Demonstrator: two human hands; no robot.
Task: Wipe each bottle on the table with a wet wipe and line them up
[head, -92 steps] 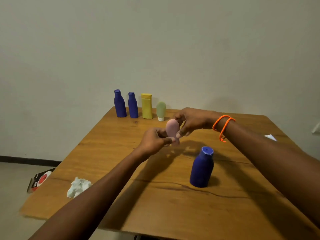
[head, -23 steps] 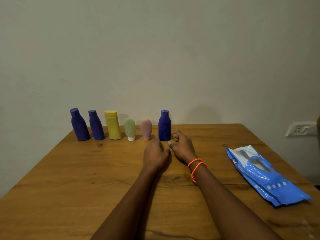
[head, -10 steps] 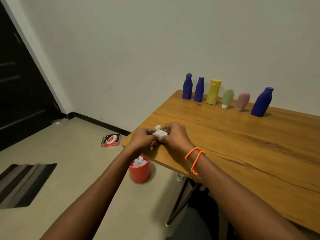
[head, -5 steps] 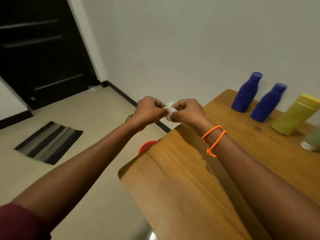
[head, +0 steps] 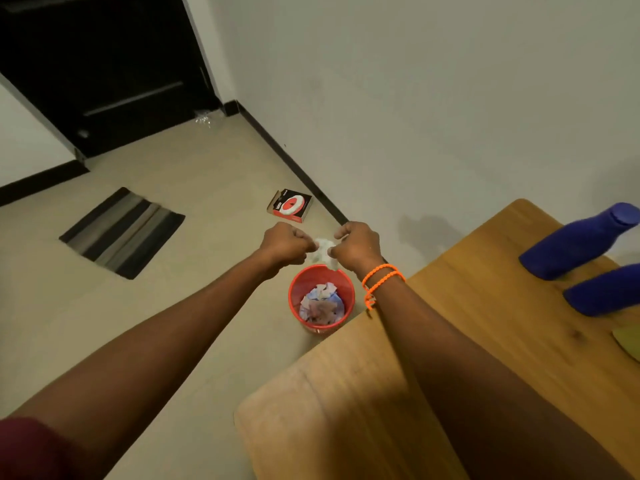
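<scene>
A: Starting at our left: a striped dark floor mat [head: 121,232] lies well out beyond the left hand [head: 284,244]. Its fingers are curled tight, pinching one end of the crumpled white wet wipe [head: 322,250].

B: And the right hand [head: 356,247], with the orange cord bracelet [head: 381,279] at its wrist, pinches the other end, fingers curled too. So the wipe hangs between our fingertips, off the table edge and above the round red plastic bin [head: 321,296] of used wipes.

A: We judge this is the discard step. To do it well, we bring the wad over the bin's middle before letting go; it looks nearer the far rim now.

B: Agreed, and we release both ends together. Right of our fingers, two dark blue plastic bottles [head: 579,243] stand on the wooden table [head: 433,341].
</scene>
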